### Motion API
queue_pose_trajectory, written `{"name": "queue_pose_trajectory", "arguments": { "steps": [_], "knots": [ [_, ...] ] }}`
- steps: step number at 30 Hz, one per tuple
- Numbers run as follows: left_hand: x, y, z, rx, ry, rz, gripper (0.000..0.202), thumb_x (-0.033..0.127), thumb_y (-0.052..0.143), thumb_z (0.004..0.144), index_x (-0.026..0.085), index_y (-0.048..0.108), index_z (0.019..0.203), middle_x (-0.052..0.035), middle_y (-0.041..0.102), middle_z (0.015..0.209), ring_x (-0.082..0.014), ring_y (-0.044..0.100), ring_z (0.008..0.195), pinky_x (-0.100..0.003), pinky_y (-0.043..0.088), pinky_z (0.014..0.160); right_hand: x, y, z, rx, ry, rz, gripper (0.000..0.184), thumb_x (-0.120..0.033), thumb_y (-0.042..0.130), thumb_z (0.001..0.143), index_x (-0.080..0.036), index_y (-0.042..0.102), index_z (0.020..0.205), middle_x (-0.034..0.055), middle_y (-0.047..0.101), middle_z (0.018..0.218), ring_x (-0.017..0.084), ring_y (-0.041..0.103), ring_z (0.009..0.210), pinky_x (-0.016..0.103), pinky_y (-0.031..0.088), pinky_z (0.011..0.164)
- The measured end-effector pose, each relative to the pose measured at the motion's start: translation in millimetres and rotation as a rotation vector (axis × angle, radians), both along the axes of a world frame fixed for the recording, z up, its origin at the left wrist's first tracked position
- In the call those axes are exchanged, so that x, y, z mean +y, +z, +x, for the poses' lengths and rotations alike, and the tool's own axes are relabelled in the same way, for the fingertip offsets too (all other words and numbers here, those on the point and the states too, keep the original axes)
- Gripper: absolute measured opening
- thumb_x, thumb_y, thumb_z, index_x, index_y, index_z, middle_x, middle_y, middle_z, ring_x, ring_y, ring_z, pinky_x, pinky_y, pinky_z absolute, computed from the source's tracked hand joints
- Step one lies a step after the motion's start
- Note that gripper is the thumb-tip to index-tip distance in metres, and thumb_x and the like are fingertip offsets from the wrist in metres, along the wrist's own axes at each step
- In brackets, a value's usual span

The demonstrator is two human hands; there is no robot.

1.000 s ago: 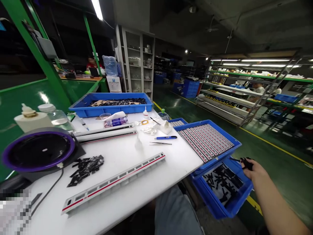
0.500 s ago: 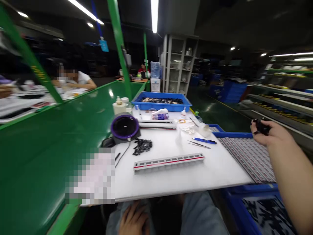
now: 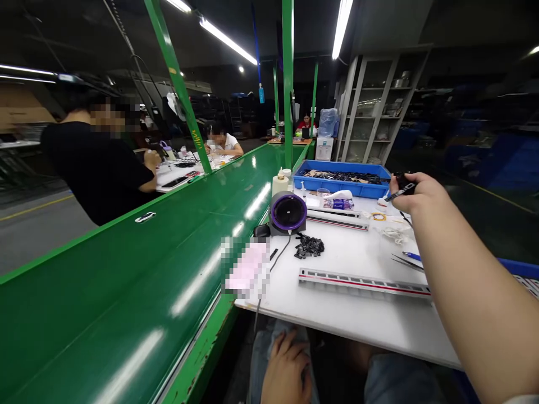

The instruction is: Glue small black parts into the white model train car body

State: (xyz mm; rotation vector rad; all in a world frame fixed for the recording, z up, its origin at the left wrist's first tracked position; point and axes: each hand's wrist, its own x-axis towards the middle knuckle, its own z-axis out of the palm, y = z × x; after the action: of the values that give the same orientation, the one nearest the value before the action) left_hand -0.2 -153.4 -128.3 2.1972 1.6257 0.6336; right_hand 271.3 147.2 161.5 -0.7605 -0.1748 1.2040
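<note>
My right hand point(image 3: 415, 193) is raised over the white table point(image 3: 349, 314), closed on a bunch of small black plastic parts point(image 3: 402, 183). My left hand point(image 3: 286, 367) rests flat on my thigh below the table edge, fingers spread, holding nothing. A long white model train shell with a red stripe point(image 3: 364, 282) lies near the table's front. A pile of small black parts point(image 3: 309, 247) sits beside a round purple-rimmed device point(image 3: 288, 212). A second train shell point(image 3: 337, 219) lies farther back.
A green conveyor point(image 3: 138, 275) runs along the left. A blue tray of black parts point(image 3: 341, 180) stands at the table's far end, with bottles point(image 3: 278, 180), tweezers point(image 3: 404, 262) and a blue pen point(image 3: 412, 256) nearby. People sit at benches across the conveyor point(image 3: 96, 168).
The view swung left from the blue bins to the conveyor. My right hand carried the black parts from the lower bin up over the table. My left hand came into view on my thigh.
</note>
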Motion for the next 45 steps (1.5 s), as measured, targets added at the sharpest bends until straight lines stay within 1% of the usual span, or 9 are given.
{"name": "queue_pose_trajectory", "arguments": {
  "steps": [4, 11, 15, 20, 27, 29, 32, 38, 45],
  "knots": [
    [1, -0.2, -2, -0.021, 0.014, -0.035, 0.031, 0.004, 0.054, 0.063, 0.024, 0.068, 0.083, 0.0053, 0.069, 0.116, -0.0266, 0.047, 0.127, -0.053, 0.027, 0.11, 3, -7.7, -18, 0.058, 0.022, -0.074, 0.015, -0.002, 0.05, 0.081, -0.017, 0.053, 0.086, 0.0002, 0.06, 0.083, 0.01, 0.063, 0.069, 0.018, 0.06, 0.056],
    [2, 4.4, 0, -0.028, 0.016, -0.033, 0.032, 0.003, 0.052, 0.064, 0.024, 0.068, 0.082, 0.0032, 0.07, 0.113, -0.0266, 0.049, 0.125, -0.053, 0.026, 0.11, 3, -23.0, -53, -0.026, 0.104, -0.107, 0.014, -0.004, 0.053, 0.077, -0.017, 0.051, 0.082, -0.0008, 0.062, 0.079, 0.01, 0.062, 0.067, 0.019, 0.06, 0.053],
    [4, -2.9, -5, 0.046, -0.038, 0.004, 0.035, 0.003, 0.051, 0.063, 0.024, 0.067, 0.086, 0.0034, 0.069, 0.117, -0.027, 0.048, 0.126, -0.053, 0.028, 0.109, 2, -43.0, -74, -0.078, 0.144, -0.142, 0.017, -0.003, 0.056, 0.074, -0.018, 0.05, 0.08, -0.0037, 0.06, 0.069, 0.01, 0.061, 0.062, 0.019, 0.059, 0.053],
    [8, -13.0, -10, 0.126, -0.087, 0.075, 0.037, 0.003, 0.05, 0.062, 0.025, 0.066, 0.087, 0.0036, 0.069, 0.116, -0.0269, 0.048, 0.125, -0.05, 0.029, 0.108, -1, -69.8, -90, -0.129, 0.169, -0.197, 0.015, -0.003, 0.055, 0.077, -0.017, 0.051, 0.078, -0.0031, 0.06, 0.067, 0.01, 0.061, 0.061, 0.021, 0.06, 0.054],
    [6, -7.8, -7, 0.075, -0.055, 0.083, 0.036, 0.003, 0.052, 0.06, 0.024, 0.068, 0.085, 0.0021, 0.07, 0.112, -0.0268, 0.05, 0.122, -0.048, 0.031, 0.108, -3, -107.4, -111, -0.177, 0.205, -0.255, 0.005, -0.007, 0.058, 0.087, -0.012, 0.057, 0.087, -0.0019, 0.061, 0.075, 0.009, 0.061, 0.062, 0.021, 0.056, 0.055],
    [5, -6.8, -6, 0.039, -0.026, 0.074, 0.034, 0.003, 0.053, 0.061, 0.024, 0.068, 0.084, 0.0016, 0.071, 0.111, -0.0264, 0.05, 0.122, -0.048, 0.03, 0.109, -1, -116.8, -114, -0.176, 0.21, -0.269, 0.002, -0.011, 0.059, 0.09, -0.011, 0.059, 0.092, -0.0014, 0.061, 0.079, 0.009, 0.061, 0.064, 0.02, 0.055, 0.055],
    [5, -5.4, -6, 0.004, -0.02, 0.043, 0.031, 0.005, 0.056, 0.062, 0.024, 0.069, 0.083, 0.0025, 0.071, 0.11, -0.0262, 0.051, 0.122, -0.049, 0.029, 0.11, 0, -129.3, -113, -0.186, 0.198, -0.301, 0.008, -0.016, 0.059, 0.092, -0.011, 0.059, 0.098, -0.0007, 0.061, 0.083, 0.009, 0.06, 0.065, 0.02, 0.054, 0.055],
    [5, -1.0, -6, -0.035, -0.024, -0.036, 0.028, 0.009, 0.057, 0.066, 0.024, 0.069, 0.086, 0.0019, 0.07, 0.112, -0.0285, 0.049, 0.124, -0.054, 0.029, 0.109, 0, -150.9, -103, -0.248, 0.157, -0.377, 0.012, -0.02, 0.06, 0.093, -0.012, 0.059, 0.101, -0.0006, 0.061, 0.083, 0.008, 0.059, 0.064, 0.02, 0.053, 0.053],
    [2, -3.9, -4, -0.036, 0.004, 0.006, 0.026, 0.009, 0.058, 0.067, 0.024, 0.069, 0.085, 0.0008, 0.071, 0.11, -0.0265, 0.049, 0.123, -0.052, 0.028, 0.112, 7, -163.3, -100, -0.333, 0.182, -0.458, 0.015, -0.022, 0.06, 0.092, -0.012, 0.059, 0.105, 0.0004, 0.061, 0.086, 0.009, 0.06, 0.066, 0.021, 0.054, 0.055]
  ]
}}
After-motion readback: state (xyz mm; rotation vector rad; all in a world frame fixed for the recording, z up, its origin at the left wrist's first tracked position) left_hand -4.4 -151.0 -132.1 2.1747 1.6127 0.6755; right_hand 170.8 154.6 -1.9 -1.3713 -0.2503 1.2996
